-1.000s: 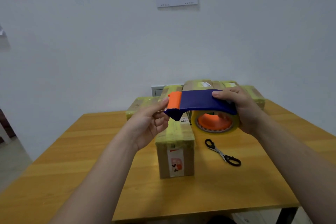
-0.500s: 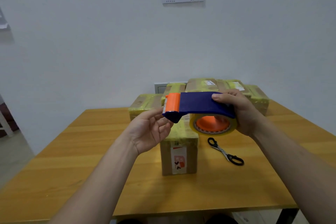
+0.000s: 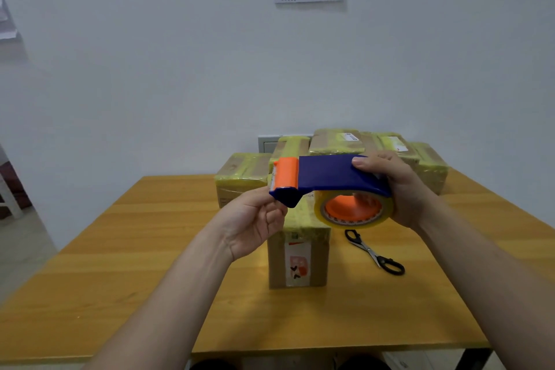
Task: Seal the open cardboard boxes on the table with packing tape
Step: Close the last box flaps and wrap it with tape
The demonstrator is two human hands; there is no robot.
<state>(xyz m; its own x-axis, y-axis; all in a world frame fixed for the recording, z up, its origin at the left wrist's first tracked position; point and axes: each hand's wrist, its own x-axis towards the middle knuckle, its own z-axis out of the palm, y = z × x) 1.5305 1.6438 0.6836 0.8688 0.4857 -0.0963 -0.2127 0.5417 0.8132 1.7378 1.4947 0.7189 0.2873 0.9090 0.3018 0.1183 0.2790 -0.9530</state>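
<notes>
One blue and orange tape dispenser [image 3: 327, 173], carrying one roll of tape [image 3: 354, 222], is held in the air above the desk [image 3: 135, 249] by two grips: the right grip [image 3: 402, 189] is wrapped round its roll end with the thumb on the blue top, and the left grip [image 3: 255, 219] pinches the blue tip under the orange head. Below it one taped cardboard box [image 3: 297, 258] stands nearest, with about four more boxes [image 3: 339, 141] crowded behind it, their exact number hard to tell, and one pair of black-handled scissors [image 3: 372, 252] lies just right of the near box
</notes>
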